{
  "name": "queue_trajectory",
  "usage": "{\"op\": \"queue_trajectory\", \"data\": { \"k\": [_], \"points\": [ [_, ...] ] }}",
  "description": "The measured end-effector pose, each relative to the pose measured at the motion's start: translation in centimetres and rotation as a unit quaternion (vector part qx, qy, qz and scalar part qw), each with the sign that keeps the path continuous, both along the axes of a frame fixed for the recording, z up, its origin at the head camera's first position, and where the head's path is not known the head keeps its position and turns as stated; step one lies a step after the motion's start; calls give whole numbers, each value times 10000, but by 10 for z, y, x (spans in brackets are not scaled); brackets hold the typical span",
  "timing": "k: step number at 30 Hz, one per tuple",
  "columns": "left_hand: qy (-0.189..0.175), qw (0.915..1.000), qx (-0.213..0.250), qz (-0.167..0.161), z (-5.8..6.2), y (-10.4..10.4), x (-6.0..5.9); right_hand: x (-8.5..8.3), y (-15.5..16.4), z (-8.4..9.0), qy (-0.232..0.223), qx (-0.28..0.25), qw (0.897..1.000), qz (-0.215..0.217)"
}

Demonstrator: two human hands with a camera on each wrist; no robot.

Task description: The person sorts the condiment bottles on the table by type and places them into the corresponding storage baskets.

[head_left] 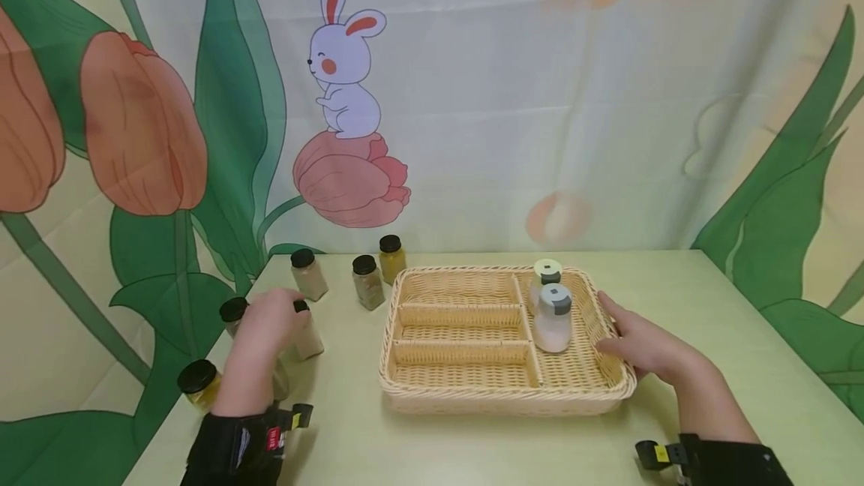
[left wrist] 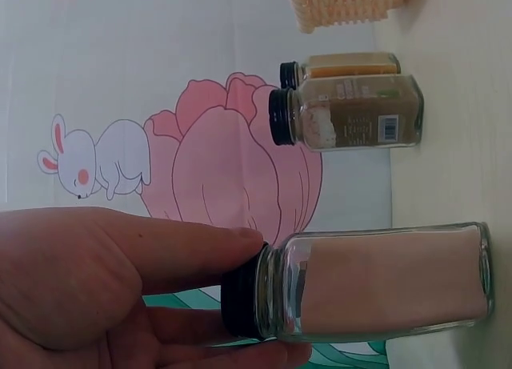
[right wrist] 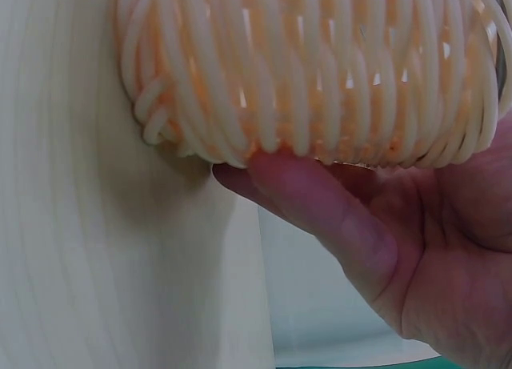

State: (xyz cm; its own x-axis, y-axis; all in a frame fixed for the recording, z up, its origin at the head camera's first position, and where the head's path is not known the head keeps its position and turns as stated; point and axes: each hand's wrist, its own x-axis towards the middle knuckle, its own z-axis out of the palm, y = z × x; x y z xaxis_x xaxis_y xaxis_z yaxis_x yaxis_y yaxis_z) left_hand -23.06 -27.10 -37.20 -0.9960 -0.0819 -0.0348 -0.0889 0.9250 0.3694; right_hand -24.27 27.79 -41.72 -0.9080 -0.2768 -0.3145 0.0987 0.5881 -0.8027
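My left hand [head_left: 266, 325] pinches the black cap of a square glass spice jar [head_left: 308, 340] at the left of the table. Pale pinkish-beige powder fills this jar [left wrist: 384, 285] in the left wrist view, the thumb on one side of the cap and fingers on the other. On the right, my right hand [head_left: 648, 340] grips the end rim of a woven basket [head_left: 472, 401]; its fingers [right wrist: 320, 205] touch the weave in the right wrist view. Two shakers stand in the basket's right compartment, one with a grey-and-white lid [head_left: 553, 321], one with a pale yellow-green lid [head_left: 547, 273].
More black-capped jars stand around the left hand: a beige one [head_left: 310, 280], a brownish one [head_left: 369, 287], a yellow one [head_left: 393, 261] and a yellow one nearer me [head_left: 200, 388]. Another dark-capped jar [head_left: 233, 311] is partly hidden by the hand. A printed curtain [head_left: 472, 133] hangs behind the table.
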Motion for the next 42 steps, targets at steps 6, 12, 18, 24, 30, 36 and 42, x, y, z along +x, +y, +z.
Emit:
{"op": "queue_trajectory", "data": {
  "k": [6,12,18,24,30,36,42],
  "points": [
    [-40,9998,174,78,0,7,-1,0,0,0,-20,16,10000,0],
    [69,9996,212,156,-1,15,-2,1,0,1,-13,57,10000,-19],
    [130,9992,324,205,-3,24,-4,1,0,2,-16,61,10000,-8],
    [276,9991,296,134,-6,37,-9,1,0,2,-14,51,10000,11],
    [509,9983,224,159,-9,44,-11,2,-1,2,-9,39,10000,32],
    [476,9976,166,468,-8,45,-11,1,0,1,-16,5,10000,30],
    [29,9988,390,286,-5,42,-12,0,1,1,-18,7,10000,40]
  ]
}}
